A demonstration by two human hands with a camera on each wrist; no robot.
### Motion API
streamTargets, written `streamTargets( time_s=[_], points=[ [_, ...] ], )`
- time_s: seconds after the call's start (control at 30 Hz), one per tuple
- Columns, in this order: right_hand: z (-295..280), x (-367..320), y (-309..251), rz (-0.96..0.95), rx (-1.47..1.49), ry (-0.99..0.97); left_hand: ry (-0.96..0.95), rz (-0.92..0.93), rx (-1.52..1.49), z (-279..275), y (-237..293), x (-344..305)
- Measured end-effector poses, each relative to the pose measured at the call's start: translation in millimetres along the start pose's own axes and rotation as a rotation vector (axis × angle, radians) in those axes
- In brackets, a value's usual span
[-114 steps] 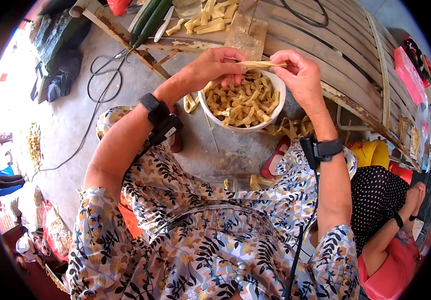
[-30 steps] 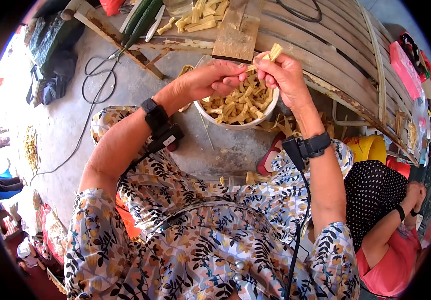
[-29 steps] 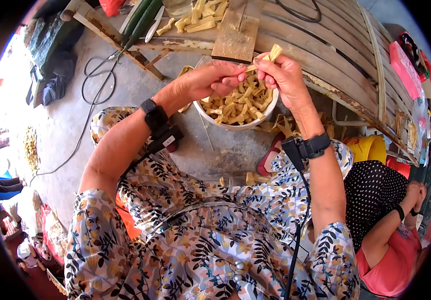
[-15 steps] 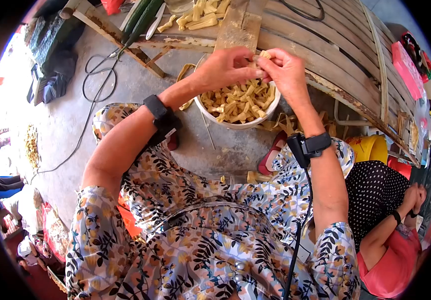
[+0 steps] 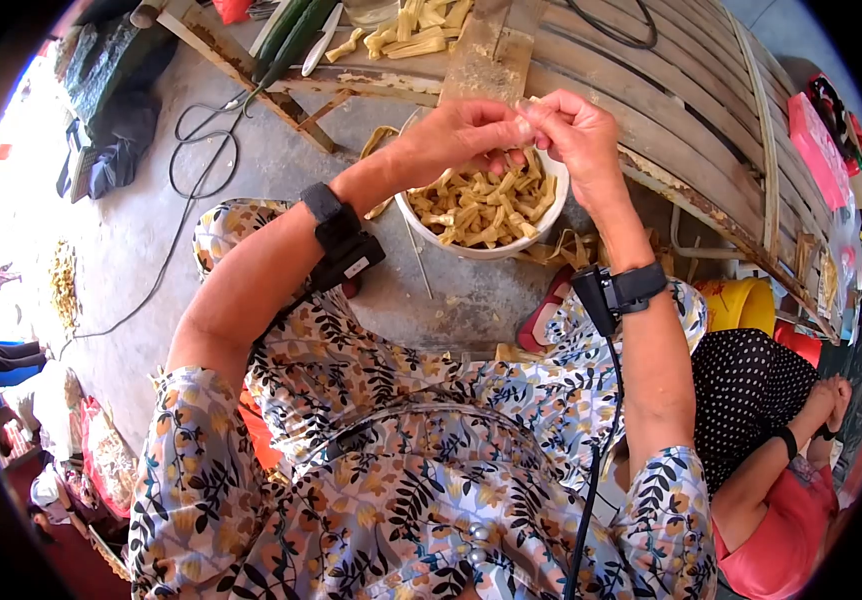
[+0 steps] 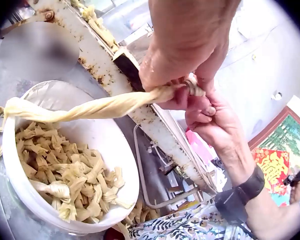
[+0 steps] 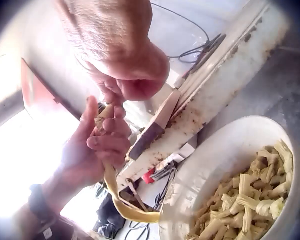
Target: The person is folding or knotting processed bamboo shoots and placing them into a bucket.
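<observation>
Both hands meet above a white bucket (image 5: 486, 252) of knotted pale yellow pieces (image 5: 481, 210). My left hand (image 5: 456, 140) curls its fingers round a long yellow strip (image 6: 90, 107), which runs twisted from the fingers across the bucket's rim in the left wrist view. Against it, my right hand (image 5: 583, 138) pinches the bunched end of that strip between thumb and fingers. In the right wrist view the strip (image 7: 132, 214) trails below the left hand (image 7: 97, 150), and a small folded bit (image 7: 107, 112) shows between the two hands. The fingers hide most of the fold.
A slatted wooden bench (image 5: 681, 110) lies beyond the bucket, carrying a board (image 5: 491, 70), more yellow pieces (image 5: 419, 30) and cucumbers (image 5: 291, 40). Loose strips (image 5: 378, 140) lie beside the bucket. A yellow bucket (image 5: 741, 305) and a seated person (image 5: 776, 520) are at the right.
The strip stretched between the hands earlier is now mostly hidden in the fingers. The bunched end that stood up from my right hand is now tucked between both hands, which are closer together.
</observation>
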State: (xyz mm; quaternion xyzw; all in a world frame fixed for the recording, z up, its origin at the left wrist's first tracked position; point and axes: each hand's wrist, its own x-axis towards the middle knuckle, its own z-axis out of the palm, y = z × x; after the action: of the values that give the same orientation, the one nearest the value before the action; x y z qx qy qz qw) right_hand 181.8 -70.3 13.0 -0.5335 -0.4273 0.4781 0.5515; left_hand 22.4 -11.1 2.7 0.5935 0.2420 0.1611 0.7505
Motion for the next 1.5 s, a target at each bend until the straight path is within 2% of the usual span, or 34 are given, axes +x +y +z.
streamTargets(
  time_s=[0.07,0.33,0.43,0.57,0.67,0.7,0.87,0.93,1.07,1.17,1.27,1.37,1.47,1.5],
  points=[
    [5.2,0.3,3.9,-0.062,-0.018,0.01,0.026,0.037,0.144,1.4,-1.0,-0.1],
    [-6.6,4.4,0.4,0.051,0.207,0.074,0.18,0.124,0.46,18.4,4.1,-2.9],
    [-6.9,7.2,-1.3,0.019,0.153,0.057,0.106,0.188,0.273,10.2,2.5,-3.7],
    [-15.1,6.4,-4.4,0.041,0.093,0.118,-0.029,0.139,0.187,-10.8,-0.5,-6.4],
    [-9.2,0.3,-2.7,0.212,0.006,0.059,-0.009,0.102,0.191,-10.6,2.7,-8.6],
    [-5.7,1.1,2.0,0.229,-0.043,-0.034,-0.008,0.098,0.186,-10.6,3.3,-8.0],
    [0.9,-2.1,7.6,0.059,-0.084,-0.104,-0.033,0.021,0.229,-12.5,8.5,-7.7],
    [4.3,-4.0,5.3,0.015,-0.065,-0.091,-0.078,-0.038,0.126,-14.9,8.2,-10.1],
    [4.3,-4.2,4.7,0.085,0.005,-0.174,-0.198,-0.119,-0.078,-20.8,-2.2,-9.8],
    [5.1,-2.4,8.2,0.101,-0.046,-0.131,-0.199,-0.144,-0.135,-22.4,-7.5,-7.9],
    [6.5,-1.0,10.1,0.113,-0.053,-0.056,-0.287,-0.215,-0.417,-26.9,-15.3,-3.0],
    [2.7,2.5,10.4,0.132,-0.039,-0.032,-0.18,-0.205,-0.254,-28.1,-14.1,-1.6],
    [-6.2,8.3,5.5,0.15,-0.022,0.015,-0.004,-0.038,0.351,-30.3,3.3,-7.8],
    [-8.4,10.3,2.9,0.151,-0.013,0.046,0.05,-0.007,0.402,-38.2,6.0,-7.9]
  ],
)
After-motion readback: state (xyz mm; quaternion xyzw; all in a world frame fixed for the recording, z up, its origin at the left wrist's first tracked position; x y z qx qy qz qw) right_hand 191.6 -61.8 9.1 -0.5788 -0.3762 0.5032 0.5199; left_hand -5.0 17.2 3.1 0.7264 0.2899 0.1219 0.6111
